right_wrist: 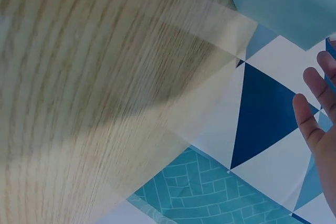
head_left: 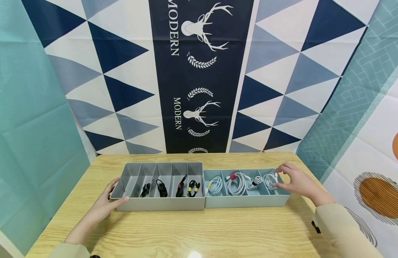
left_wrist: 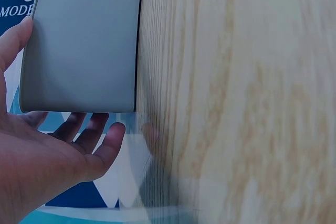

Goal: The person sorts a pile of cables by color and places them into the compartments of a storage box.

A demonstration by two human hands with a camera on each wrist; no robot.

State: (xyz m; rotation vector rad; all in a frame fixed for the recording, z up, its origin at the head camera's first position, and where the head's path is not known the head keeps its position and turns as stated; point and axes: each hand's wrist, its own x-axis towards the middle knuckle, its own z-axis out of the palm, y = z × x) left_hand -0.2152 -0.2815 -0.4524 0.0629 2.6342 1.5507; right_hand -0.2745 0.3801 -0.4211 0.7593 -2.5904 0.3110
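Wooden table [head_left: 192, 229] carries a grey tray [head_left: 160, 203], likely light and rigid, its left end cupped by the relaxed left hand [head_left: 105, 204], while the right hand [head_left: 295, 182] pinches a limp white cable [head_left: 270, 179] right of it.

Three views set around the grey tray [head_left: 160, 200]

The head view looks forward and down from above the near table [head_left: 199, 229] edge, taking in the grey tray, the blue tray [head_left: 247, 200] touching its right end, and the patterned backdrop behind. The left wrist view sits very close at the grey tray [left_wrist: 79, 40] left end, facing along the table [left_wrist: 236, 98]. The right wrist view looks close across the table [right_wrist: 79, 77], well right of the grey tray.
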